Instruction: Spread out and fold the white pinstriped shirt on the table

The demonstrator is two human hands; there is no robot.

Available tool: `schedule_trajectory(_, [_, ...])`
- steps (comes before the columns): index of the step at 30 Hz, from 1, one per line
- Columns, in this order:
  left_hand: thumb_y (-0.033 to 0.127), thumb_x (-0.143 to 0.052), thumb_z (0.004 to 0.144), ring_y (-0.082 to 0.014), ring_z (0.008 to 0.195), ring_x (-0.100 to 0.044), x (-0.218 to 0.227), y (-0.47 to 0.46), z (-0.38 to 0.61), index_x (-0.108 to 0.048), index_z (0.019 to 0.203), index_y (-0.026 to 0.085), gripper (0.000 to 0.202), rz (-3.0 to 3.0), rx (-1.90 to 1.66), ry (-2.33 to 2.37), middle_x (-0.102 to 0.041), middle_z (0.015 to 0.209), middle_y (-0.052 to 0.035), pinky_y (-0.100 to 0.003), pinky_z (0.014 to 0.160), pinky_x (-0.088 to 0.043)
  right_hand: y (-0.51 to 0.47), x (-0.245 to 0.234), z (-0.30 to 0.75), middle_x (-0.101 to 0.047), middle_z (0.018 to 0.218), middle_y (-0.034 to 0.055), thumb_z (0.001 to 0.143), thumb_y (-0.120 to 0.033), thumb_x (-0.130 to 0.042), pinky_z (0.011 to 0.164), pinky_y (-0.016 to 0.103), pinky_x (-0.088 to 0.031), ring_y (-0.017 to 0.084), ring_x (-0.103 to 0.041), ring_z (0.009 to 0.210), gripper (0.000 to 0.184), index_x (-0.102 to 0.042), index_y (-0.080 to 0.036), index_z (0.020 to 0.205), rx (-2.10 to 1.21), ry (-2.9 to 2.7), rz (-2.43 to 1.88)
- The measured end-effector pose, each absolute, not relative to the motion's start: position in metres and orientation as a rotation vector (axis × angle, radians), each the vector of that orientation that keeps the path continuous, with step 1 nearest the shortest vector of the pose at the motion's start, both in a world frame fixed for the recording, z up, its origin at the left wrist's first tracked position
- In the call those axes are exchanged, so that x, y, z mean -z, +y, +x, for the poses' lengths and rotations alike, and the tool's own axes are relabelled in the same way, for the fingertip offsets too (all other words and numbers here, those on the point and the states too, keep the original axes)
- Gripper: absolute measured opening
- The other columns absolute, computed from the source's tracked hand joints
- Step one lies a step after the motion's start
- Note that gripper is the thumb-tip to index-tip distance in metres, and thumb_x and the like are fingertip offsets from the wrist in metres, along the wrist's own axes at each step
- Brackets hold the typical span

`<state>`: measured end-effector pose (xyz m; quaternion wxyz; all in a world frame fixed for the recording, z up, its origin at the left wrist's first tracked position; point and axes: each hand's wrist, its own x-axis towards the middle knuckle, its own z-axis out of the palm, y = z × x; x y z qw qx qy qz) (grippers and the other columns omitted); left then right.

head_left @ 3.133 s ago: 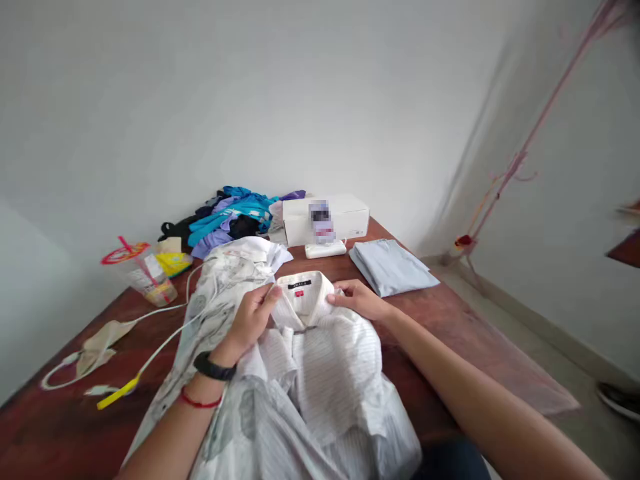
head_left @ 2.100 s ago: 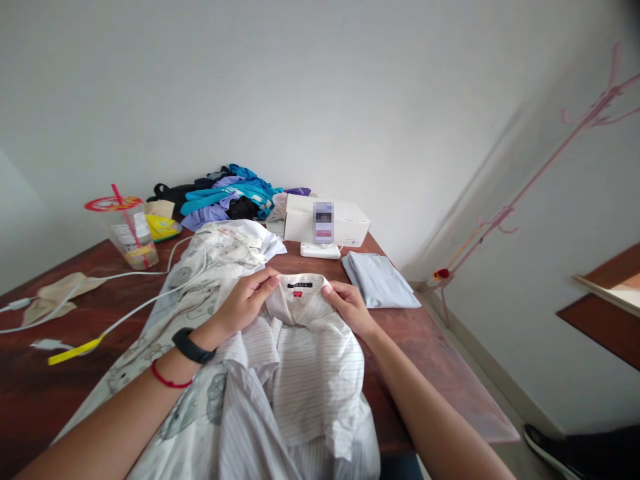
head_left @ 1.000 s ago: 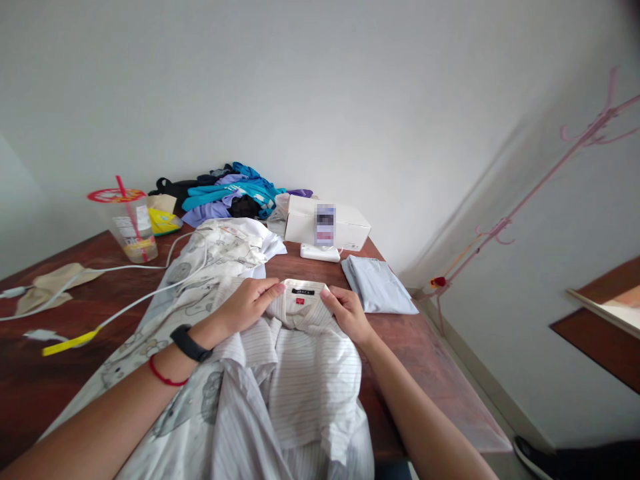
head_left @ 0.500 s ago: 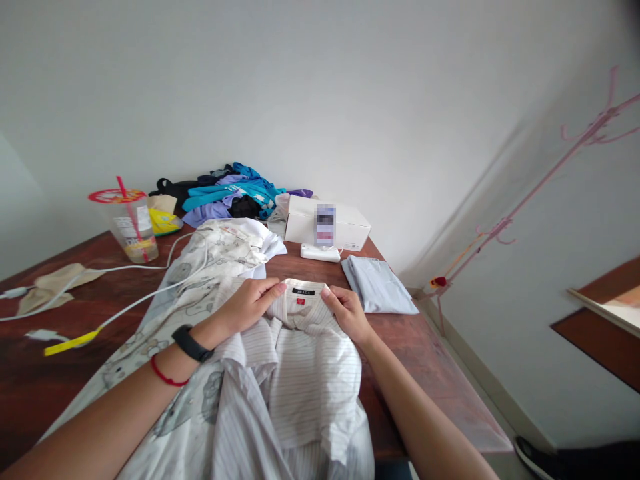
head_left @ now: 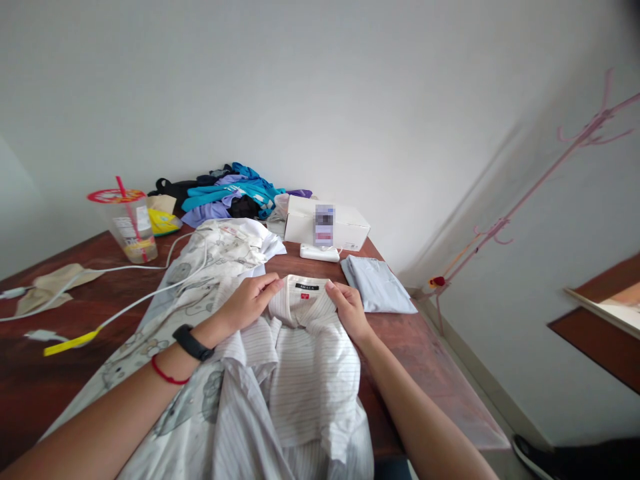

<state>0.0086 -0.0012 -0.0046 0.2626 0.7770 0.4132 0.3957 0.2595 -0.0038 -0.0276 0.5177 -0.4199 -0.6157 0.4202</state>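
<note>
Both hands, left hand (head_left: 249,303) and right hand (head_left: 349,307), kept their grip pinched on the striped shirt (head_left: 310,373) collar. Since a moment earlier the collar had shifted slightly toward 12 o'clock on the bench (head_left: 425,347), flattening it.

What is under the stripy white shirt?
The striped shirt lies partly on a printed cloth spread over the table. Anything directly beneath its middle is covered.

We see a dark reddish-brown wooden table (head_left: 430,347). At its far edge lie a heap of blue, purple and black clothes (head_left: 227,197) and a white cardboard box (head_left: 345,227); right of centre, a folded pale blue garment (head_left: 377,283). On the left stand a clear plastic cup (head_left: 129,227) and a white cable (head_left: 100,320); a cream printed cloth (head_left: 200,280) spreads across the middle, under a white striped collared shirt (head_left: 310,360).
</note>
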Motion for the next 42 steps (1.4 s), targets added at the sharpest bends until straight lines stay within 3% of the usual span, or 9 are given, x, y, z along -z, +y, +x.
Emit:
schedule_trajectory(8, [0.044, -0.042, 0.103, -0.0146, 0.065, -0.045, 0.004, -0.001, 0.011, -0.044, 0.069, 0.02, 0.041, 2.099, -1.203, 1.154, -0.043, 0.064, 0.0041, -0.027, 0.063, -0.032, 0.001, 0.028, 0.258, -0.041, 0.06, -0.0011, 0.09, -0.063, -0.061, 0.054, 0.029, -0.031, 0.013, -0.033, 0.058, 0.054, -0.045, -0.021, 0.06, -0.966, -1.442, -0.98])
schedule_trajectory(15, [0.043, -0.045, 0.102, -0.014, 0.065, -0.043, 0.003, -0.002, 0.01, -0.045, 0.07, 0.02, 0.039, 2.046, -1.167, 1.084, -0.043, 0.065, 0.0045, -0.026, 0.063, -0.032, -0.004, 0.03, 0.257, -0.032, 0.061, -0.0034, 0.092, -0.063, -0.059, 0.054, 0.029, -0.024, 0.012, -0.026, 0.059, 0.058, -0.034, -0.022, 0.059, -0.884, -1.502, -0.985])
schedule_trajectory(27, [0.044, -0.041, 0.103, -0.0124, 0.063, -0.041, 0.001, -0.008, 0.013, -0.043, 0.07, 0.02, 0.04, 2.077, -1.046, 1.038, -0.04, 0.064, 0.0055, -0.026, 0.061, -0.031, -0.008, 0.027, 0.254, -0.043, 0.063, -0.0019, 0.092, -0.065, -0.057, 0.056, 0.027, -0.03, 0.012, -0.034, 0.061, 0.053, -0.049, -0.02, 0.065, -1.003, -1.538, -0.952])
schedule_trajectory(42, [0.049, -0.042, 0.103, -0.0135, 0.063, -0.043, 0.012, -0.001, 0.012, -0.044, 0.072, 0.02, 0.043, 1.962, -1.155, 1.137, -0.041, 0.063, 0.0056, -0.026, 0.061, -0.033, 0.001, 0.04, 0.258, -0.043, 0.066, -0.0025, 0.092, -0.064, -0.057, 0.056, 0.025, -0.033, 0.012, -0.036, 0.062, 0.052, -0.049, -0.019, 0.067, -0.982, -1.462, -0.998])
